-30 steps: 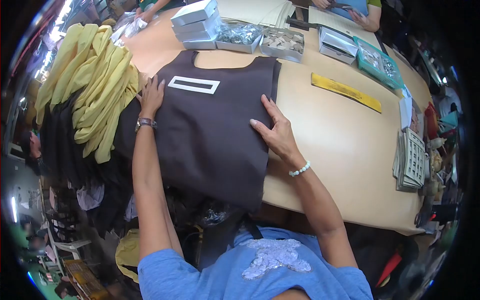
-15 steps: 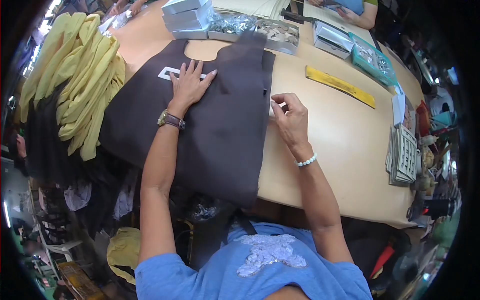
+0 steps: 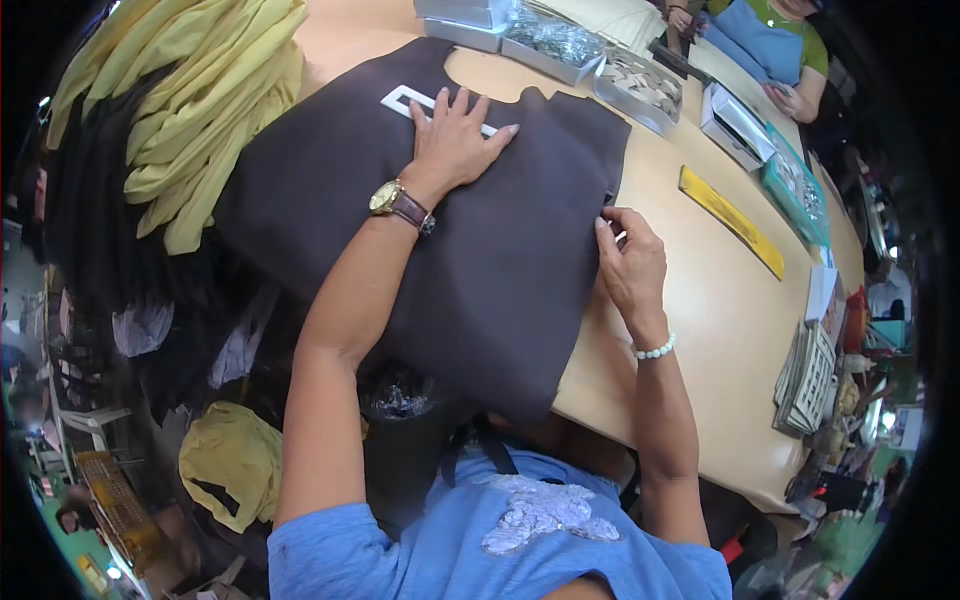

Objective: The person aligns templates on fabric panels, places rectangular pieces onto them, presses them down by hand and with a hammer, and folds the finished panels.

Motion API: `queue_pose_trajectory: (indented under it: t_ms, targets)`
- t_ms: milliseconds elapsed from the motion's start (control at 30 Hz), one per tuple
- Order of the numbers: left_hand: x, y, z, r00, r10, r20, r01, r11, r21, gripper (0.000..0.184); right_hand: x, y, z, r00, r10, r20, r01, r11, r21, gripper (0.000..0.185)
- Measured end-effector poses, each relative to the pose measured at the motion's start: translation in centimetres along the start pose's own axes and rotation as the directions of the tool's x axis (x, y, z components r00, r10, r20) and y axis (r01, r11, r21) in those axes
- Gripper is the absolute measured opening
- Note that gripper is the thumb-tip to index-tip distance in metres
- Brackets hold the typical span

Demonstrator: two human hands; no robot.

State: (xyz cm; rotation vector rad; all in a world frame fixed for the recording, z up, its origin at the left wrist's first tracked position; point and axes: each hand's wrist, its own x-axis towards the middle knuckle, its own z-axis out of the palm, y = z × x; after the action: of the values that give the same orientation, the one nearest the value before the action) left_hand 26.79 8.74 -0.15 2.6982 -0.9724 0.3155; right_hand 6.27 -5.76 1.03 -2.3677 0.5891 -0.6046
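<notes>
Dark fabric lies flat across the table, its front part hanging at the table's edge. On its upper part rests a white rectangular frame, partly covered by my left hand, which lies spread and palm down with a watch at the wrist. At the fabric's right edge is my right hand, thumb and index finger pinched together on that edge. A beaded bracelet circles the right wrist.
Yellow fabric is heaped at the left. A yellow strip, a teal tray, a box of small pieces and stacked cards are on the table. A co-worker sits across at the back right.
Since the first frame, my left hand has moved right onto the white frame, and my right hand has gone from spread on the fabric to a pinch at its edge. The view has shifted.
</notes>
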Motion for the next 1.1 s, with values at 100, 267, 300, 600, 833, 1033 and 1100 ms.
queue_pose_trajectory:
  t_ms: [100,267,300,600,833,1033,1100]
  targets:
    - [-0.1,0.2,0.2,0.996,0.020,-0.084,-0.018,1.000,0.023,0.065,0.4,0.0,-0.2,0.989,0.075,0.124,-0.093,0.985,0.147,0.016]
    - [-0.2,0.3,0.5,0.983,0.060,-0.176,-0.043,0.994,0.099,0.061,0.7,-0.7,-0.8,0.958,-0.275,0.080,0.262,0.954,0.146,0.019]
    - [-0.2,0.4,0.5,0.981,0.064,-0.183,-0.045,0.993,0.110,0.060,0.7,-0.8,-0.9,0.909,-0.415,0.035,0.410,0.907,0.098,0.021]
    - [-0.1,0.4,0.4,0.983,0.061,-0.172,-0.038,0.991,0.132,0.060,1.7,-1.7,0.5,0.776,-0.628,0.050,0.624,0.755,-0.204,0.029]
    - [-0.1,0.5,0.2,0.988,0.062,-0.142,-0.044,0.991,0.126,0.055,1.4,-0.6,1.0,0.781,-0.618,0.090,0.624,0.779,-0.067,0.028]
    - [-0.2,-1.0,1.9,0.932,0.172,-0.319,-0.153,0.985,0.085,0.050,3.3,-2.4,2.4,0.525,-0.761,0.381,0.838,0.540,-0.075,0.039]
    - [-0.2,-0.8,1.4,0.940,0.246,-0.237,-0.171,0.940,0.295,0.042,3.7,-2.8,2.1,0.577,-0.693,0.433,0.797,0.593,-0.113,0.040]
